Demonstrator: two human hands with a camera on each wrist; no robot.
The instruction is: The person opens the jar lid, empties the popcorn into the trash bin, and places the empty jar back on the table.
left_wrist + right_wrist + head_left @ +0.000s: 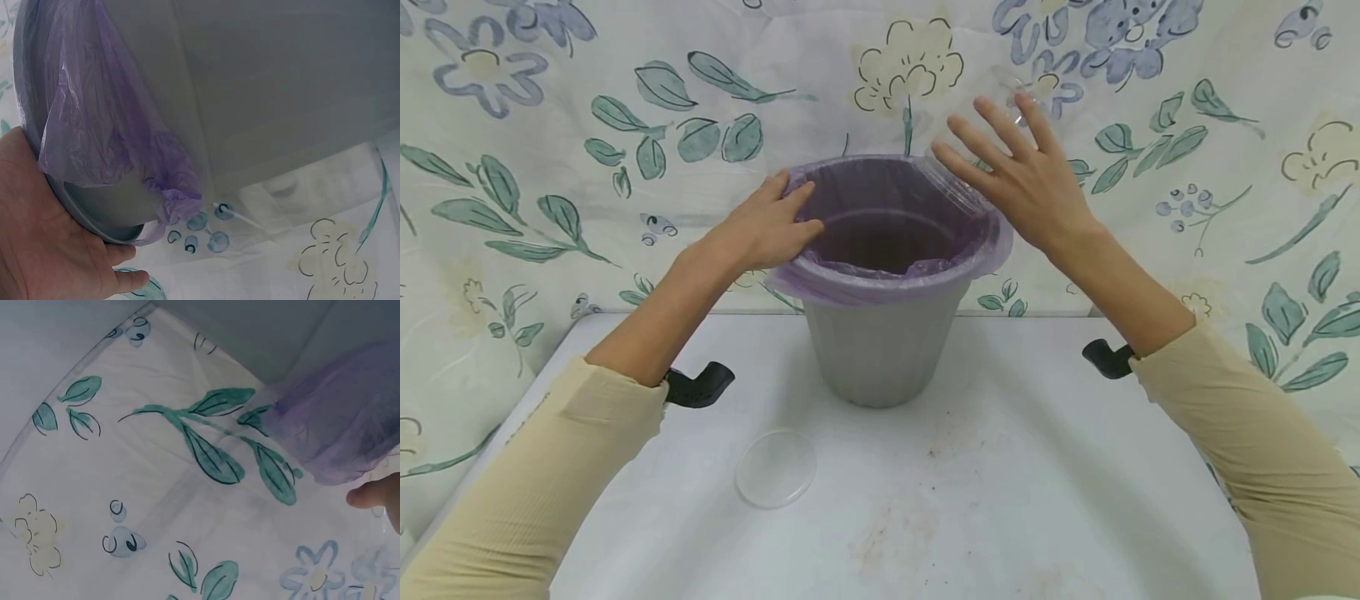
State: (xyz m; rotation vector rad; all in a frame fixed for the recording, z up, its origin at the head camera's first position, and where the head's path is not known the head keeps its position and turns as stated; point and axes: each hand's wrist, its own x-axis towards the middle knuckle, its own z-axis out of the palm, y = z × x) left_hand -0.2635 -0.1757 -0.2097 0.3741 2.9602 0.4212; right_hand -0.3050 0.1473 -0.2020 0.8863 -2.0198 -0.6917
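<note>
A grey trash bin point(883, 342) stands at the back of the white table, lined with a purple bag point(887, 287) folded over its rim. My left hand point(767, 225) grips the bin's left rim; in the left wrist view its palm lies along the edge beside the hanging bag. At the right rim, my right hand point(1026, 179) holds a clear plastic container point(951, 187), tilted with its mouth toward the bin's opening. The fingers spread across the container and hide much of it. The right wrist view shows only a thumb point(375, 494) near the bag.
A clear round lid point(775, 469) lies flat on the table point(662, 517), front left of the bin. Brownish stains and small specks point(932, 454) mark the tabletop. A floral cloth point(647, 92) hangs close behind the bin. Black wrist mounts point(700, 386) stick out from both sleeves.
</note>
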